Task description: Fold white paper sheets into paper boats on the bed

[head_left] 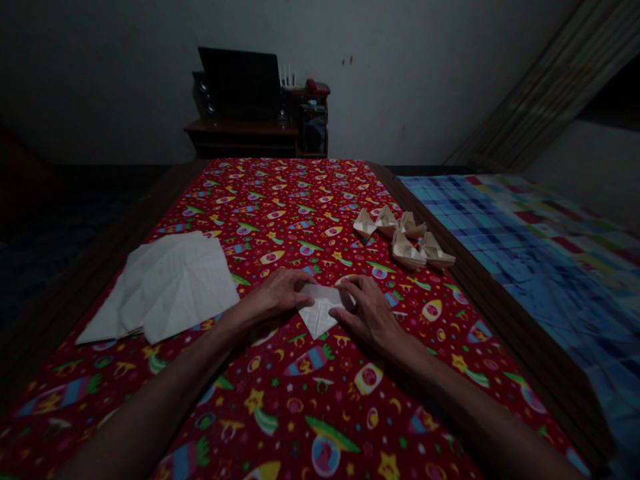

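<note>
A small folded sheet of white paper (319, 315) lies on the red patterned cloth, its pointed end toward me. My left hand (284, 292) grips its left edge, thumb on top and fingers curled round the far corner. On the opposite side, my right hand (369, 312) pinches the right edge between thumb and fingers. Creases and a centre seam show on the paper's upper face. Left of my hands lies a fanned stack of white paper sheets (185, 287) with fold lines. Several folded paper boats (409, 251) stand grouped beyond my right hand.
The red cloth (320, 413) covers a long table with a dark wooden border (545, 360). At the far end stand a black monitor (240, 83) on a wooden desk and a red telephone (318, 87). A blue checked cloth (480, 220) spreads to the right.
</note>
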### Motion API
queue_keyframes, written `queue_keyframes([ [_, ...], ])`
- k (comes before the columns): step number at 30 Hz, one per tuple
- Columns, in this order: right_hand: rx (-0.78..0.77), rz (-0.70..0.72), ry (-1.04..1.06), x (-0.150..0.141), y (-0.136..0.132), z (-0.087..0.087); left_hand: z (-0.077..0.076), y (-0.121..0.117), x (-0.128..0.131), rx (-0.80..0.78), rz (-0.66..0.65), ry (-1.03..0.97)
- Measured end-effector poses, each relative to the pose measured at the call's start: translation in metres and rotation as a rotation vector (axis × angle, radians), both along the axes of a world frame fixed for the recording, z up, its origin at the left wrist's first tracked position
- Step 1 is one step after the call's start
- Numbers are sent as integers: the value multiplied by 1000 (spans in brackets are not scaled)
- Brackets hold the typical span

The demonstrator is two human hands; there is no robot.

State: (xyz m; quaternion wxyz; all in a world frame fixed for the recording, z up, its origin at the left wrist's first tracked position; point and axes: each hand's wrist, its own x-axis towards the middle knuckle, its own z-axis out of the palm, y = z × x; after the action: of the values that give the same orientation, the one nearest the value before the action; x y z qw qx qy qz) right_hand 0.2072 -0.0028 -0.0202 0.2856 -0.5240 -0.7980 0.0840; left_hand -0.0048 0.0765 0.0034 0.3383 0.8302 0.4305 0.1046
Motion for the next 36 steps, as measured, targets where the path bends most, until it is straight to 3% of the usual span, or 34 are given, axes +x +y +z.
queue_keyframes([
  [7, 26, 14, 81, 4, 7, -17, -2, 3, -1, 43, -65, 20],
  [15, 1, 80, 74, 3, 5, -5, -16, -3, -11, 293, -161, -129],
  [21, 225, 171, -223, 4, -1, -8, -17, -18, -19, 554, -276, -97],
  [25, 239, 245, -383, 7, -8, -3, -17, -25, -28, 704, -372, 3],
  [29, 187, 282, -455, 10, -18, 4, -18, -32, -37, 819, -383, 98],
  [33, 132, 277, -449, 7, -25, 11, -15, -50, -39, 806, -339, 205],
  [36, 113, 261, -420, 2, -28, 12, -12, -68, -29, 698, -348, 213],
])
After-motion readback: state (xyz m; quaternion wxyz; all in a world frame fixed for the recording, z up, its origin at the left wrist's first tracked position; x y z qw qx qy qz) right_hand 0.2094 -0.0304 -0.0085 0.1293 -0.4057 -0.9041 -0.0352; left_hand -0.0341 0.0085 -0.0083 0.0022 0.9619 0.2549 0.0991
